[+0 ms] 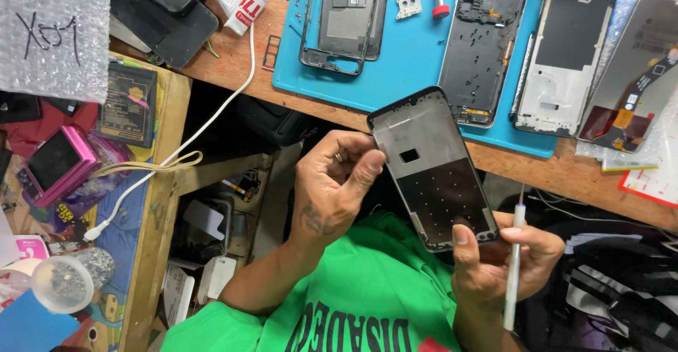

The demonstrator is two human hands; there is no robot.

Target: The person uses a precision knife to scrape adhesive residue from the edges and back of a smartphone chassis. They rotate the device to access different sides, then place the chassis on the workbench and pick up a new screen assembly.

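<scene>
While left hand (pixel 332 186) pinches frame (pixel 432 168) at its edge, right hand (pixel 501 257) grips frame's lower end plus white tool (pixel 514 267), below worktop (pixel 233 62)

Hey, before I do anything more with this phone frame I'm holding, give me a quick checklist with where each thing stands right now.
1. Grey rectangular metal phone frame supported at both ends: ok, left hand pinches its upper edge, right hand grips its lower corner.
2. Slim white pen-shaped tool secured: ok, tucked between the right fingers.
3. Frame held above the bright blue work mat: not ok, it hangs off the bench over the lap.
4. Landing space on the mat: cannot tell, other dismantled phone shells fill most of it.
5. Frame free of cracks: cannot tell.
</scene>
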